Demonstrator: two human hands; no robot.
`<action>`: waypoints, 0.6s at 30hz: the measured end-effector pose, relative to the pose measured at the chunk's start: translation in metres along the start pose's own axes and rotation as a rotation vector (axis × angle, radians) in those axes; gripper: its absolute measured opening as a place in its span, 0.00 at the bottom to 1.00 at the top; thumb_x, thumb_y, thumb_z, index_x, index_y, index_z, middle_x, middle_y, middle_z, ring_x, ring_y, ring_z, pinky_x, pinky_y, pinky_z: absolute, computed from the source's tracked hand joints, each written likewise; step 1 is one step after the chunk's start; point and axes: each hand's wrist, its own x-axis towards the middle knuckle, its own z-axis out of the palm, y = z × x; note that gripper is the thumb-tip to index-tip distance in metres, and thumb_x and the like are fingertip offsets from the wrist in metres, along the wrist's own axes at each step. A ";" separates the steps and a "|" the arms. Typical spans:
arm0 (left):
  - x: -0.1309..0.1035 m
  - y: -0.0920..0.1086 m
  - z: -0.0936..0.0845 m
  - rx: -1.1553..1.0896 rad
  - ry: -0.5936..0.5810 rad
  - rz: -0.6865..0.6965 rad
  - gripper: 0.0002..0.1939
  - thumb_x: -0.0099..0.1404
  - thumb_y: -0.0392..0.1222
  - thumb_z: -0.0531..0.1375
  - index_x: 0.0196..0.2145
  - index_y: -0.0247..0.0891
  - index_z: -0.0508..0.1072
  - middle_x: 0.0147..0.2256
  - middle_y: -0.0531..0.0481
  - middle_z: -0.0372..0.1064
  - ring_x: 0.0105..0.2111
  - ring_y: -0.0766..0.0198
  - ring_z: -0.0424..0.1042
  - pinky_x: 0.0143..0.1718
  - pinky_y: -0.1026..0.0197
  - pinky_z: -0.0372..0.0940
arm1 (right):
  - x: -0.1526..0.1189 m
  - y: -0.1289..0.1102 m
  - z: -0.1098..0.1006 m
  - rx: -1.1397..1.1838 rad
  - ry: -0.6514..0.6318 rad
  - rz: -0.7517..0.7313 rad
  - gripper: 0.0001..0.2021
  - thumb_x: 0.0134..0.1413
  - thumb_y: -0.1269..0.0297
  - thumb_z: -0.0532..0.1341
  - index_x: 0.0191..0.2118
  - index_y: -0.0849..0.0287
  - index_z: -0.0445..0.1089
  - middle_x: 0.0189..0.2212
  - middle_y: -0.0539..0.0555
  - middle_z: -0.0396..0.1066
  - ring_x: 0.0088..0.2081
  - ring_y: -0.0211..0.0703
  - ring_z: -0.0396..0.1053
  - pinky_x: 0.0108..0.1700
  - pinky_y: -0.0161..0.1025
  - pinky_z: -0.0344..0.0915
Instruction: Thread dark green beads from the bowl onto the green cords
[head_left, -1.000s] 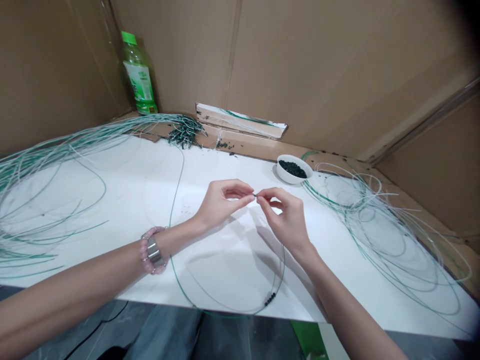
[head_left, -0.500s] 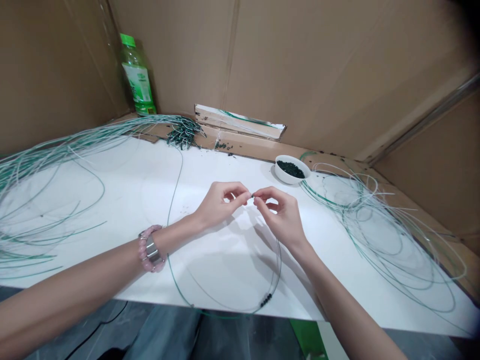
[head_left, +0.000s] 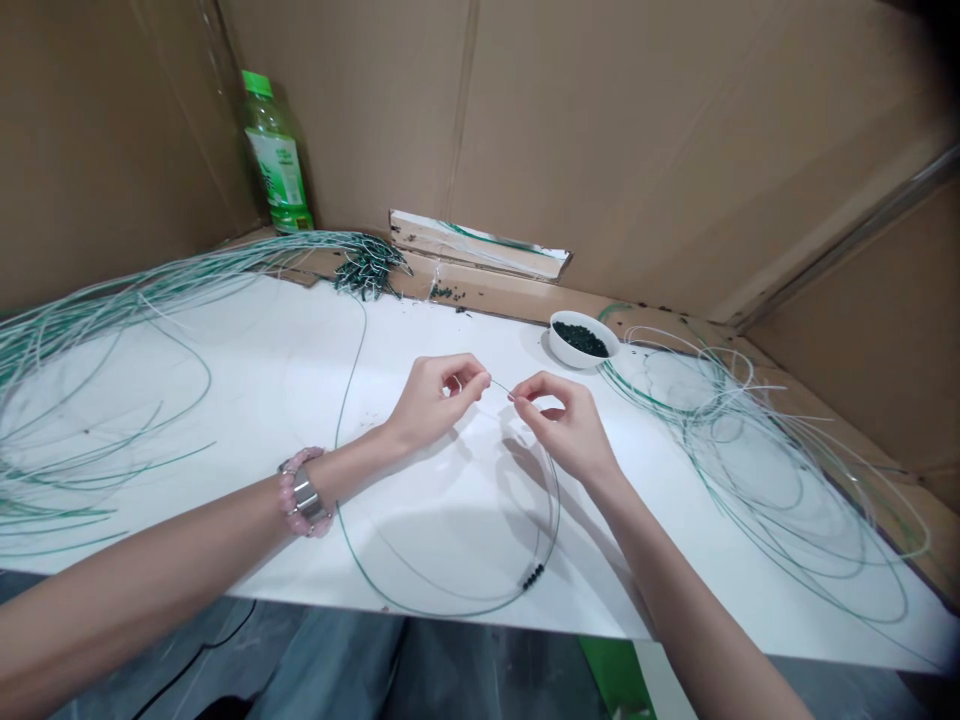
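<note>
Head view: both forearms reach in from the lower corners over a white tabletop (head_left: 262, 400), the hands near each other at its middle.
Left hand (head_left: 435, 402): palm inward, knuckles up, thumb and forefinger pinching a thin wire (head_left: 500, 386); the other fingers curl behind, and the wrist lies roughly in line with the forearm.
Bracelet (head_left: 305, 495): pink beads and a metal plate around the left wrist.
Right hand (head_left: 568, 425): angled up and inward, thumb and forefinger pinched on the same wire, remaining fingers bent.
Wire: a short span slants between the two pinches, which stand just apart; below, a wide green loop hangs down toward the table's near edge.
Dark beads (head_left: 533, 577): a short row threaded on the loop, below the right hand.
White bowl (head_left: 570, 354): beyond the right hand, filled with dark beads.
</note>
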 end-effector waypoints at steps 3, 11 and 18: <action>0.002 -0.003 -0.001 -0.040 0.032 -0.034 0.09 0.59 0.38 0.56 0.23 0.34 0.68 0.21 0.54 0.64 0.23 0.69 0.64 0.26 0.67 0.59 | 0.003 0.001 -0.003 0.156 -0.085 0.115 0.11 0.49 0.59 0.55 0.27 0.60 0.69 0.29 0.55 0.73 0.35 0.42 0.68 0.29 0.35 0.66; 0.007 -0.007 -0.005 -0.107 0.111 -0.088 0.09 0.58 0.39 0.56 0.22 0.34 0.68 0.21 0.54 0.63 0.22 0.71 0.62 0.25 0.67 0.56 | 0.006 0.008 -0.001 0.218 -0.130 0.191 0.13 0.49 0.57 0.58 0.30 0.62 0.71 0.23 0.54 0.73 0.27 0.38 0.67 0.28 0.33 0.63; 0.011 -0.011 -0.008 -0.092 0.179 -0.091 0.08 0.57 0.38 0.57 0.22 0.34 0.67 0.20 0.55 0.62 0.22 0.71 0.61 0.25 0.67 0.56 | 0.004 0.008 -0.002 0.094 -0.080 0.093 0.10 0.49 0.61 0.60 0.26 0.63 0.71 0.21 0.53 0.72 0.25 0.38 0.69 0.29 0.34 0.62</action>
